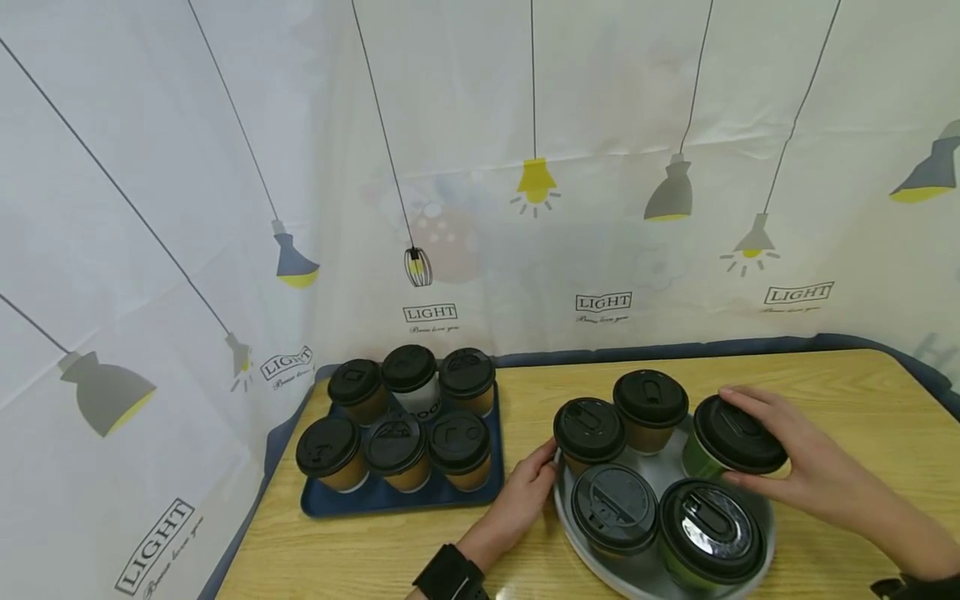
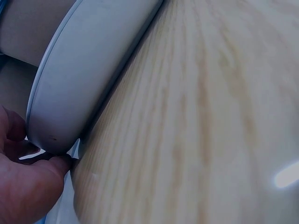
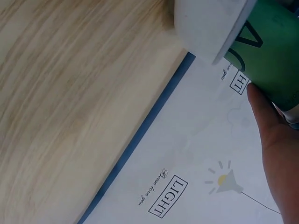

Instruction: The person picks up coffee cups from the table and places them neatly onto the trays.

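In the head view my right hand point(image 1: 798, 454) holds a green paper cup point(image 1: 699, 458) near its black lid point(image 1: 738, 433), thumb on the near side and fingers on the far side. The cup's green wall point(image 3: 275, 51) shows beside the thumb in the right wrist view. A round grey tray point(image 1: 573, 542) carries several other black-lidded cups, among them a shiny-lidded green one point(image 1: 711, 533) and a dark grey-lidded one point(image 1: 615, 508). On the tray's left edge, my left hand point(image 1: 525, 492) grips the rim, its fingertips against the tray wall point(image 2: 79, 88) in the left wrist view.
A blue rectangular tray point(image 1: 375, 502) at the left bears several brown cups with black lids, plus one white cup point(image 1: 420, 398). Both trays stand on a wooden table point(image 1: 840, 383). Behind it hangs a white curtain point(image 1: 480, 108) printed with lamps.
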A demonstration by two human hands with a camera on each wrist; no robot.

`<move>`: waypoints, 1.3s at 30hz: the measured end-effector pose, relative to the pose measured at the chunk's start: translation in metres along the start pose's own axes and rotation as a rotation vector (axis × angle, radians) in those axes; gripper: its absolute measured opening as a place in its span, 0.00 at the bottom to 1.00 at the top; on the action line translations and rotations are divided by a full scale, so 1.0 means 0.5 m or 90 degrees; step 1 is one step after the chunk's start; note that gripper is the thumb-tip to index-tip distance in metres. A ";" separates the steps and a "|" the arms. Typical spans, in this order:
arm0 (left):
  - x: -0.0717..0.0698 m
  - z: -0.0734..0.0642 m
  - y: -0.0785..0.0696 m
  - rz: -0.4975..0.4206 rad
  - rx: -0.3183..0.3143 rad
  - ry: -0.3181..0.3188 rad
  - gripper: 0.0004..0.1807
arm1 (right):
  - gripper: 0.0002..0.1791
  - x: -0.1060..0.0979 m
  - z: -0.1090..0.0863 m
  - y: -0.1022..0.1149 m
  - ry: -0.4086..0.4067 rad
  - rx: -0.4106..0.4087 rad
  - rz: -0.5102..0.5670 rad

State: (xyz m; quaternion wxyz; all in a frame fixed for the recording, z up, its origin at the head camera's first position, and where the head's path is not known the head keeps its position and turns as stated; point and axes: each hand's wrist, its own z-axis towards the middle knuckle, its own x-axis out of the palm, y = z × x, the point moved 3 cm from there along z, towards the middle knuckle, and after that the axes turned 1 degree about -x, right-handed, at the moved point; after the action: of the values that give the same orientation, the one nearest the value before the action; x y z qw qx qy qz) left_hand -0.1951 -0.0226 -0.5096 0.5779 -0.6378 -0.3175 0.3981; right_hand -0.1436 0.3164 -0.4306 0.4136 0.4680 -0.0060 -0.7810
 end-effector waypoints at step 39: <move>-0.025 -0.020 0.001 0.021 -0.019 -0.021 0.27 | 0.58 -0.062 -0.035 0.021 0.025 0.100 -0.067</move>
State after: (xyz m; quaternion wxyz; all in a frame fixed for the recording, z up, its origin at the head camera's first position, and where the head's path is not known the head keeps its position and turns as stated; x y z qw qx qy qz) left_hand -0.1921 -0.0383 -0.5082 0.5565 -0.6450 -0.3225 0.4127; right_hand -0.1171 0.3364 -0.4140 0.3341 0.5141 -0.0349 -0.7892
